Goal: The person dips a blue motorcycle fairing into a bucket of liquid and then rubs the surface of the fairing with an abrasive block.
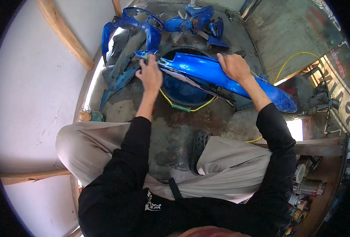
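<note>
A long glossy blue motorcycle body panel (200,68) lies slanted across the view, above a dark round basin (185,93) of water. My right hand (235,68) is closed over the panel's upper edge near its middle, thumb on the near face. At its narrow left end, my left hand (151,76) pinches the tip, with other fingers bent and sticking out to the left. Its exact contact is partly hidden. A pale, worn strip runs along the panel's lower edge. The panel's broad right end reaches down toward the floor.
More blue motorcycle fairings (153,35) and blue parts (194,21) lie beyond the basin. A yellow hose (204,106) with a green sleeve (180,108) curves around its near side. A small jar (85,114) stands by the left wall; cans (311,187) crowd a shelf at right.
</note>
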The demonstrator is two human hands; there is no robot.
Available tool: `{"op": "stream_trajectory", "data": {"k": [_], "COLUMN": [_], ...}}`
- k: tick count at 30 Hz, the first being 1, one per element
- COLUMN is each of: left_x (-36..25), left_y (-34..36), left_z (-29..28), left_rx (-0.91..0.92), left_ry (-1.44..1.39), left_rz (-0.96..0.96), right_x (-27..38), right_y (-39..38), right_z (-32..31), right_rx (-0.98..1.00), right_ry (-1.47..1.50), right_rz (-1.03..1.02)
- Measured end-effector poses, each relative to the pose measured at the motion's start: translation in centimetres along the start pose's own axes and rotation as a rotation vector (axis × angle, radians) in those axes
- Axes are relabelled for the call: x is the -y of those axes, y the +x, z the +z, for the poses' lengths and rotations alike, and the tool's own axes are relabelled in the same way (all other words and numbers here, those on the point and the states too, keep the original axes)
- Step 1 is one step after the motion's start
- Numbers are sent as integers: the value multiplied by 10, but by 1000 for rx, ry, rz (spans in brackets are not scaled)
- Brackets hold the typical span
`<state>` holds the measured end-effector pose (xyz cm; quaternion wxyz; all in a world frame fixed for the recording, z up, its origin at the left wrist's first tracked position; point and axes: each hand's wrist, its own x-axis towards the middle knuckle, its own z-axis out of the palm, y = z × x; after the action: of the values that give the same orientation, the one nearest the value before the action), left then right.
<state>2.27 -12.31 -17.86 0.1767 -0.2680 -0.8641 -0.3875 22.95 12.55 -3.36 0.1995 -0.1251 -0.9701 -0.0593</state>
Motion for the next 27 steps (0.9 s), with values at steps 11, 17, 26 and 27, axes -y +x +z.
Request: {"op": "stream_trajectory", "data": {"k": [11,17,26,27], "left_x": [-122,-6,-155,-151], "left_y": [-71,-15,-95,-91], "left_z": [-8,-7,-11,-11], "left_rx": [73,20,119,117], "left_ry": [-153,56,-238,-242], "left_rz": [380,-3,461,460], "right_x": [-12,-3,-11,-12], "right_y": [-4,2,-8,-9], "right_z": [-2,2,4,5], "right_rx": [-9,-57,-64,-73], "right_ry": [8,-25,-21,1], "right_rz": [-14,-53,-63,-50]}}
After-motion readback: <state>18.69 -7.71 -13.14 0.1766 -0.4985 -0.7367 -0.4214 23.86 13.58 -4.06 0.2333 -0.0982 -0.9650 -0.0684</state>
